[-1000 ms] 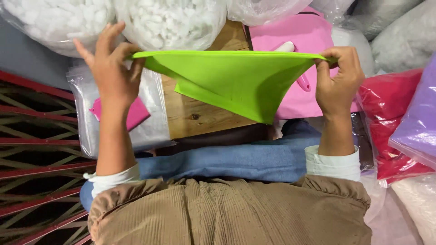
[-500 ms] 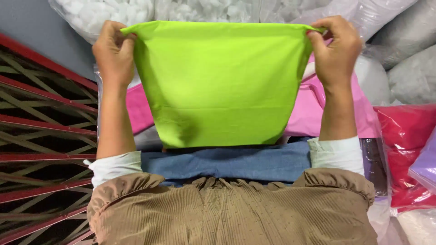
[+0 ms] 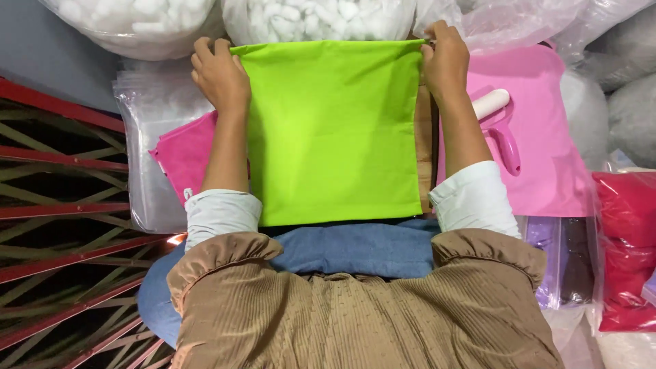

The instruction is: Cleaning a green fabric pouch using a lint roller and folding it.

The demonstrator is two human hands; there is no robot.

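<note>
- Clearly, the left hand (image 3: 220,75) pinched the top left corner of a bright green cloth (image 3: 333,130), its grip closed on the cloth's upper edge with the fingers curled over it.
- The right hand (image 3: 445,61) held the top right corner the same way, its grip shut tight on the edge, so the cloth was stretched flat between the two hands.
- The green cloth hung as a smooth, nearly square sheet, its top edge level and its lower edge ending just above the person's lap, which was covered in blue denim (image 3: 355,249).
- Both forearms ran up beside the cloth, one along each side, with pale rolled cuffs (image 3: 222,213) and tan ribbed sleeves (image 3: 355,314) nearer the camera.
- Behind the cloth, a strip of brown table (image 3: 425,147) showed along its right edge.
- A pink sheet (image 3: 547,137) lay to the right of the right arm, and on it rested a lint roller with a white head and a pink handle (image 3: 499,123).
- A darker pink cloth (image 3: 186,156) lay to the left of the left arm, on top of a stack of clear plastic bags (image 3: 147,137).
- Large clear bags of white stuffing (image 3: 301,17) sat along the top, just past the hands.
- Red packed goods (image 3: 625,246) stood at the far right, with a purple packet (image 3: 547,239) beside them.
- A red metal grille (image 3: 61,225) filled the left side.
</note>
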